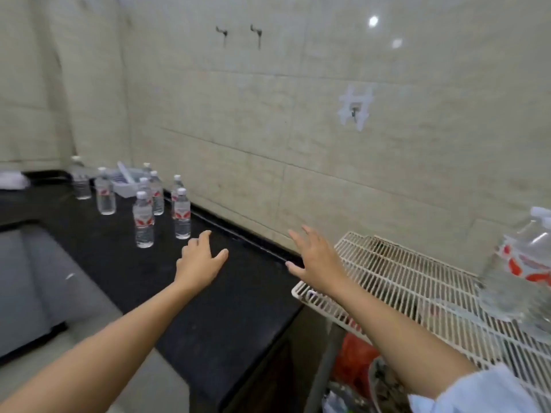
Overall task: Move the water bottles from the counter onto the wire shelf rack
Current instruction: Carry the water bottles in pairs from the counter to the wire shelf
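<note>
1. Both forearms are reaching out from the bottom edge, with a pale sleeve (477, 391) showing on the right one.
2. Left hand (198, 257) is hovering over the black counter (208, 308), fingers loose and spread, holding nothing. Right hand (316, 257) is hanging near the counter's back edge, just beside the wire shelf rack (402, 272), fingers splayed and nothing in it either.
3. At least one bottle (518, 263) is already sitting on the rack at the far right, though it's looking pretty blurry.
4. Further back, the water bottles (143, 219) are standing upright in a loose bunch on the counter, the closest pair just ahead of the left hand.
5. My take: I'd be going for that closest pair first, one per hand. I'd be wrapping around the label rather than the cap and lifting straight up so the neighbours aren't getting knocked. Then I'd be setting the bases flat across the wires so nothing's tipping.
</note>
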